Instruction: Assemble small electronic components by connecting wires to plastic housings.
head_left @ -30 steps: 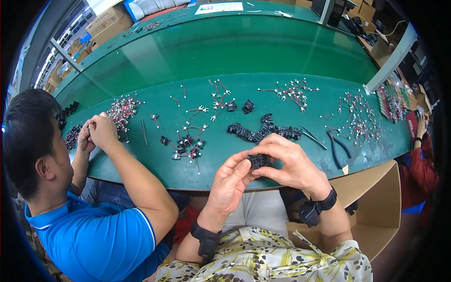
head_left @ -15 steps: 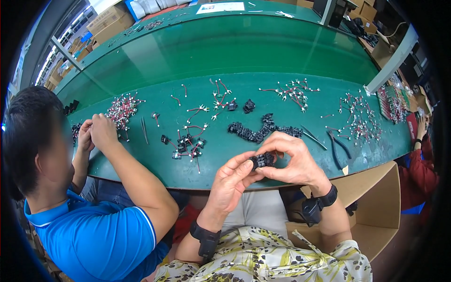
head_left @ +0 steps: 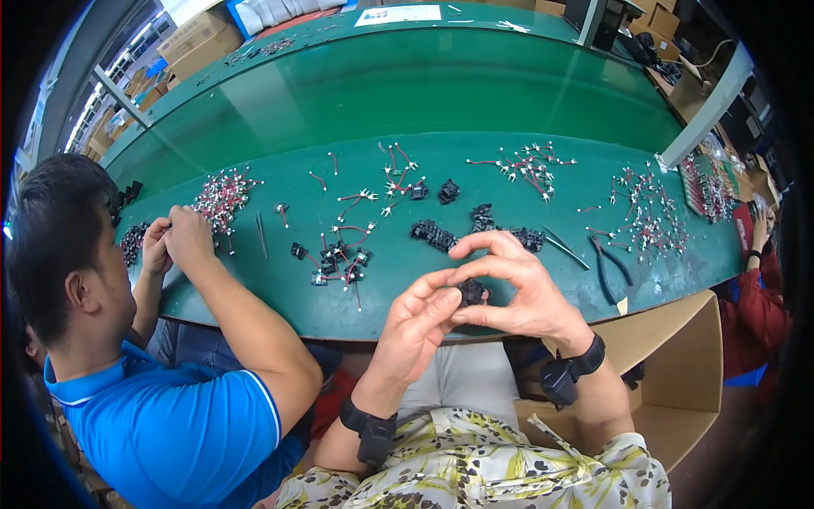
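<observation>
A small black plastic part point(head_left: 472, 293) is held at the table's front edge between both hands. My left hand point(head_left: 417, 321) pinches it from the left, thumb and fingertips closed on it. My right hand point(head_left: 532, 295) curves around its right side, index finger and thumb bent in on it. Just beyond my fingers lies a row of similar black plastic parts point(head_left: 432, 234), partly hidden by my right hand. Left of my hands, a loose cluster of black parts with red wires point(head_left: 339, 261) rests on the green table point(head_left: 398, 297).
Tweezers point(head_left: 566, 251) and dark pliers point(head_left: 612, 270) lie to the right. Piles of short red wires with white connectors point(head_left: 649, 212) are spread on the table. An open cardboard box point(head_left: 678, 382) stands by my right arm. At left, a co-worker in a blue shirt point(head_left: 178, 424) handles small parts.
The black part has been turned between my fingers. My right hand's fingers have lifted and spread into a wider curve, covering more of the row behind.
</observation>
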A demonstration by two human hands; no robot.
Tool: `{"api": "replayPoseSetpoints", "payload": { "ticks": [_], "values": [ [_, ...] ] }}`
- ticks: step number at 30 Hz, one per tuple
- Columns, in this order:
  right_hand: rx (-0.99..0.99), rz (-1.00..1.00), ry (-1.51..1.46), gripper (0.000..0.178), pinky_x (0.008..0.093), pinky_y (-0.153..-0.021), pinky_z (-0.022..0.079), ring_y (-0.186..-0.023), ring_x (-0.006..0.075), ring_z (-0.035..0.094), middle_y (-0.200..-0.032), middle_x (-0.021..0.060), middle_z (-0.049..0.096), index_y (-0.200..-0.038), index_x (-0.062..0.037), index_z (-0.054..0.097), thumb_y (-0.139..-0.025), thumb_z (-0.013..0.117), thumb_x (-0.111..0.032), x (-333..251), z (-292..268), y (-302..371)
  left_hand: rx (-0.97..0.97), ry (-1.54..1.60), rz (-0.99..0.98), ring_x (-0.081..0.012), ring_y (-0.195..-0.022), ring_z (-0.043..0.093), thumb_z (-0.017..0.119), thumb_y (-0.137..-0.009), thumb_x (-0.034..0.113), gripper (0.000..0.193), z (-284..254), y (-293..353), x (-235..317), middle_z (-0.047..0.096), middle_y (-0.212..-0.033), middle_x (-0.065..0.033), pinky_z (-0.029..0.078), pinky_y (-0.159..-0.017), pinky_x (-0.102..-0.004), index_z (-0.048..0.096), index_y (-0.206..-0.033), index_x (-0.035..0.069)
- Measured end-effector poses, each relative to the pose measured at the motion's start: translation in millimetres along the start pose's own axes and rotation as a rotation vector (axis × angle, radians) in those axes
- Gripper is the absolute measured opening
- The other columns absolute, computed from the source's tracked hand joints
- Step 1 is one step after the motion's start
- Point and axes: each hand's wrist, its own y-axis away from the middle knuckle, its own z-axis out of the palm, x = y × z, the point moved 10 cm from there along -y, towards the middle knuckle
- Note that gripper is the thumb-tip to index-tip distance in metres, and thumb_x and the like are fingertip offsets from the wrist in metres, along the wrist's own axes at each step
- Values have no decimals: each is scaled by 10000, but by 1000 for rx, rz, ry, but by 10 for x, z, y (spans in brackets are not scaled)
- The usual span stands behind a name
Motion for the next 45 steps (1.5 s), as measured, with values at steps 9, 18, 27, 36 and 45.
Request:
{"api": "replayPoseSetpoints", "payload": {
  "ticks": [9, 18, 27, 36, 45],
  "values": [
    [-48, -74, -98, 452, 369, -886, 509, -1041, 284, 623, -1124, 134, 642, -1163, -34, 651, -755, 803, -156, -78, -39, 18, 16, 136, -70, -225, -936, 694, 511, -1022, 209, 253, -94, 48, -75, 685, -1042, -137, 581, -816, -339, 578, -1190, 32],
    [-5, 74, -179, 329, 297, -752, 521, -872, 172, 637, -1006, 70, 677, -1072, -34, 679, -764, 788, -76, 73, -17, 41, 27, 17, 10, -191, -934, 687, 551, -1005, 189, 256, -126, 75, -80, 685, -1066, -105, 568, -851, -320, 584, -1192, 17],
    [70, 106, -226, 326, 271, -740, 509, -819, 136, 627, -950, 65, 684, -1059, -37, 701, -752, 807, -66, 113, -65, 53, -9, 148, -27, -205, -977, 678, 574, -965, 52, 276, -123, 43, -94, 651, -1160, -134, 565, -892, -326, 561, -1237, 11],
    [104, 124, -263, 334, 279, -755, 512, -869, 151, 628, -1002, 74, 679, -1086, -45, 707, -762, 788, -40, 179, -216, 70, -51, 278, -31, -221, -1049, 664, 524, -976, 20, 387, -127, 55, -100, 600, -1255, -170, 553, -935, -318, 476, -1359, 2],
    [-79, -42, -150, 300, 348, -830, 539, -971, 240, 654, -1051, 115, 672, -1051, -42, 724, -756, 761, -9, -13, -75, 45, -33, 237, -112, -223, -1021, 676, 533, -991, 74, 332, -123, 60, -180, 661, -1147, -135, 563, -918, -342, 534, -1319, 16]
  ]
}}
